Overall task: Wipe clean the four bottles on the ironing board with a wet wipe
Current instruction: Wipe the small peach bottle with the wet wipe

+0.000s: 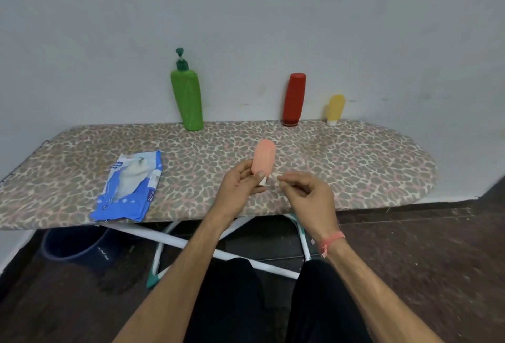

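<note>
My left hand (238,184) grips a small pink bottle (264,157) near its white cap, holding it upright above the leopard-print ironing board (355,162). Beside it, my right hand (306,192) pinches a small pale piece that looks like a wet wipe (276,176), close to the bottle's lower end. A tall green pump bottle (188,99), a red bottle (294,100) and a small yellow bottle (335,109) stand along the back of the board against the wall.
A blue and white wet-wipe pack (128,187) lies on the board's left part. Under the board are its white legs (175,241) and a dark blue bucket (76,244). A grey wall rises right behind the bottles.
</note>
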